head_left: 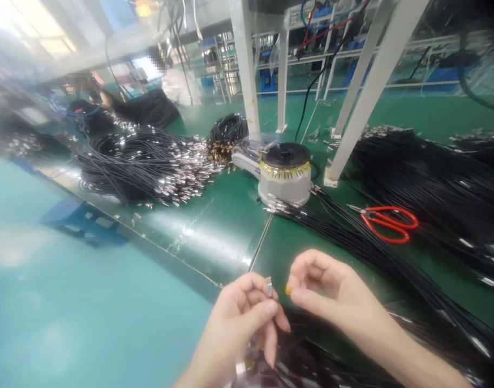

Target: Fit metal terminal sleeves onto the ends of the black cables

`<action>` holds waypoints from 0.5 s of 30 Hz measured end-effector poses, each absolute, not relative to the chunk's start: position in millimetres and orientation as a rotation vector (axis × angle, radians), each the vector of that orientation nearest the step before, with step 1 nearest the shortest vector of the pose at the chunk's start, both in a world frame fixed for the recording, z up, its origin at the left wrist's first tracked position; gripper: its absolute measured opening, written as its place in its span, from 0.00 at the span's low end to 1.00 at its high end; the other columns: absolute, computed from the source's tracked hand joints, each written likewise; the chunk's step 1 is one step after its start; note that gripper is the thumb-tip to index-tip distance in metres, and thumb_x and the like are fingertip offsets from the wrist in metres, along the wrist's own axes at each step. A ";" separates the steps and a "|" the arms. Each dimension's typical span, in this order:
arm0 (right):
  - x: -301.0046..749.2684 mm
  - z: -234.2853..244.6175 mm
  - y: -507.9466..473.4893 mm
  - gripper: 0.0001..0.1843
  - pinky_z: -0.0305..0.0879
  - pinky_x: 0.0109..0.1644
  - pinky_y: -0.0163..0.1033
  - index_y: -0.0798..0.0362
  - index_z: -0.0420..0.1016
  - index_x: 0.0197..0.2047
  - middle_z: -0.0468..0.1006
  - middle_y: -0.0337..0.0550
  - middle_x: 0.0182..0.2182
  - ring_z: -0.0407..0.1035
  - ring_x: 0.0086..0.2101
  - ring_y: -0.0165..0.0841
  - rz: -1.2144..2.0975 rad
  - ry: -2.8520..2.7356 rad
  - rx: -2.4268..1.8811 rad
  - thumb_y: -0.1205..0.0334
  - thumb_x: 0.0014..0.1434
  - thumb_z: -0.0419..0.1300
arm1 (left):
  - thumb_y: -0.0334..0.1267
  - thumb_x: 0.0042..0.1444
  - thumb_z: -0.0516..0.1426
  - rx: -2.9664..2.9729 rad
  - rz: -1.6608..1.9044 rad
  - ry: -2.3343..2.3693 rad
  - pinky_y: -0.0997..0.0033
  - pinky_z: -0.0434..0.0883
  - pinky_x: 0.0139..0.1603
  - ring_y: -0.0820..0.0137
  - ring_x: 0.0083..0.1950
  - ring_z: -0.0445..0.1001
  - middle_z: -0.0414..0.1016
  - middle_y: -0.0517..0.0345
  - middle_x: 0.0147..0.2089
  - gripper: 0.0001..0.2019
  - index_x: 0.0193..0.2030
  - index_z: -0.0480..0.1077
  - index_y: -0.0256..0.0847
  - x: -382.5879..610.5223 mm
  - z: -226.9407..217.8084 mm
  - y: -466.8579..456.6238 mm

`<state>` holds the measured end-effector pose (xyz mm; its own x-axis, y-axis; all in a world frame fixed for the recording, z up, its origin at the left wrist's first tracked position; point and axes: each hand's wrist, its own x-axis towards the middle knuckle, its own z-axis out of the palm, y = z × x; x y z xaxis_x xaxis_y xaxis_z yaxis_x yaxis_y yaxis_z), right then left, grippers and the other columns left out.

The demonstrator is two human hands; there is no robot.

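My left hand point(241, 318) is low in the middle, its fingers pinched on a small silver metal connector point(269, 284). My right hand point(325, 293) sits just to its right, thumb and fingers closed on a small orange piece point(288, 290). The two pieces are close, a small gap apart. Black cables point(311, 361) lie under and below both hands, and I cannot tell whether either piece is joined to one.
A white tape dispenser with a black round top point(285, 172) stands on the green bench point(214, 226). Red-handled scissors point(388, 222) lie to its right on black cable bundles point(432, 183). More cable coils with metal ends point(145, 161) lie left. White frame legs point(368, 91) rise behind. People work far back.
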<state>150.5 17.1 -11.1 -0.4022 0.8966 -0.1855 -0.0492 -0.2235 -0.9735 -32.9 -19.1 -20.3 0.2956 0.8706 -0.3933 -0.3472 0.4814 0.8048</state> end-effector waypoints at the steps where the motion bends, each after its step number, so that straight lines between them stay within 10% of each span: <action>1: 148.1 -10.8 17.0 0.09 0.60 0.40 0.39 0.50 0.68 0.35 0.75 0.35 0.30 0.67 0.33 0.31 1.718 -1.322 -1.068 0.65 0.54 0.66 | 0.39 0.55 0.63 0.653 0.917 0.968 0.86 0.56 0.13 0.78 0.14 0.71 0.79 0.56 0.26 0.10 0.33 0.66 0.38 -32.3 -22.2 -20.4; 15: 132.0 -11.4 21.0 0.10 0.62 0.39 0.37 0.51 0.68 0.32 0.72 0.34 0.28 0.66 0.32 0.30 1.644 -1.350 -1.050 0.68 0.51 0.66 | 0.39 0.52 0.65 0.544 0.974 0.972 0.86 0.59 0.11 0.77 0.12 0.71 0.78 0.57 0.24 0.10 0.30 0.69 0.37 -29.1 -30.6 -23.4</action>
<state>132.0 21.0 -11.4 -0.3818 0.9149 -0.1312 -0.0489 -0.1618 -0.9856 -29.1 -23.4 -30.6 0.2140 0.8752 -0.4339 -0.4363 0.4830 0.7591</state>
